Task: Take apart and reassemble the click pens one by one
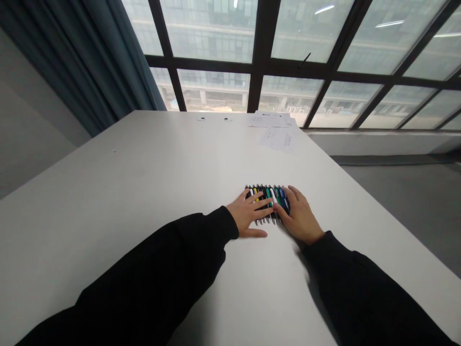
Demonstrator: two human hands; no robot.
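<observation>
Several click pens [269,192] lie side by side in a tight row on the white table, their bodies white, yellow, black, green and blue, with silver tips toward me. My left hand [248,215] rests flat over the left and middle pens, fingers spread and thumb held away below. It covers part of their barrels. Around the right end of the row curves my right hand [300,216], its thumb against the lower part of the pens and its fingers by the blue pens [284,198]. Part of that end is hidden behind the hand.
The white table [162,158] widens toward me and ends at a window [216,89]. Printed papers [270,120] lie at its far right corner, and two small round fittings [225,119] sit near the far edge. A blue curtain [86,62] hangs at the left.
</observation>
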